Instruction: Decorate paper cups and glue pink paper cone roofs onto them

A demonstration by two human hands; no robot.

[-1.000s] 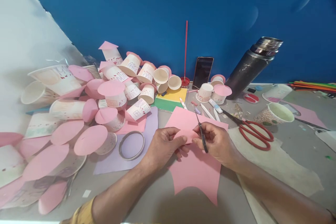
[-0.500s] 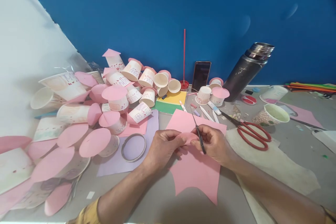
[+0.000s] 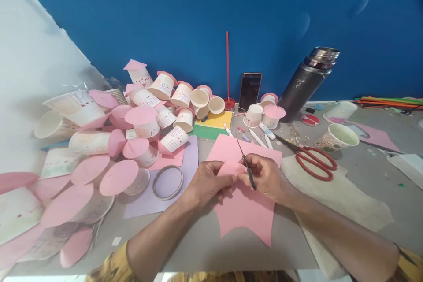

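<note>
Between my two hands is a small curved piece of pink paper [image 3: 230,168]. My left hand [image 3: 205,185] is closed on its left side, thumb on top. My right hand [image 3: 267,177] holds slim dark scissors [image 3: 249,171], their blades pointing up and away. The thumb and fingertips of that same hand also pinch the paper's right edge. Below both hands lies a larger pink sheet [image 3: 246,222] with curved cutouts along its near and left edges. Part of the small piece is hidden behind my fingers.
Left, white paper cups with pink paper tops [image 3: 142,116] form a pile. A tape ring [image 3: 168,199] rests on lilac paper [image 3: 139,209]. Right are red-handled scissors [image 3: 325,177], a patterned cup [image 3: 327,141] and a dark flask [image 3: 302,88]. A phone [image 3: 250,90] leans against the blue wall.
The view has shifted slightly. Both hands keep their hold on the small pink paper, which has turned a little between the fingers. The scissors stay in my right hand.
</note>
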